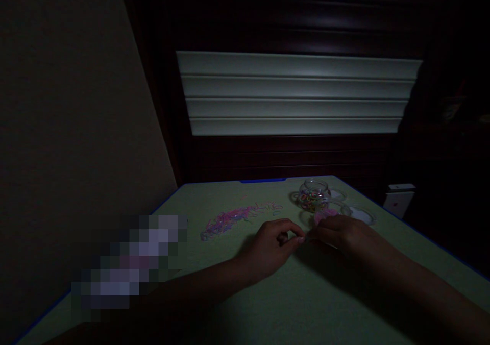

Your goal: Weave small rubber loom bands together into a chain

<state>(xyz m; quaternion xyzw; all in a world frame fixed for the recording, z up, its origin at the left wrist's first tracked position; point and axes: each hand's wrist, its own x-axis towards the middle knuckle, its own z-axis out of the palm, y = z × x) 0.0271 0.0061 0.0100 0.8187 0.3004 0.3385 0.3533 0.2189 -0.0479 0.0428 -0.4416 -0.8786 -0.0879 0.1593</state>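
Observation:
My left hand (270, 245) is closed in a pinch, thumb and index tips pressed together. Against those tips, my right hand (340, 235) curls its fingers, also closed. Whatever lies between the fingertips is too small and dark to make out. Just behind the right hand, pink bands (325, 214) show in what looks like a clear container, partly hidden by the fingers. A clear round jar (314, 196) holding many-coloured small elastic bands stands farther back. Beyond my left hand, a loose heap of pink and purple elastic bands (229, 219) is spread on the green table (268, 304).
Two round clear lids (362, 215) seem to lie by the jar, near the table's right edge. A blurred-out patch (133, 263) covers something on the left. A wall rises at the left, and a dark slatted panel stands behind the table. The room is dim.

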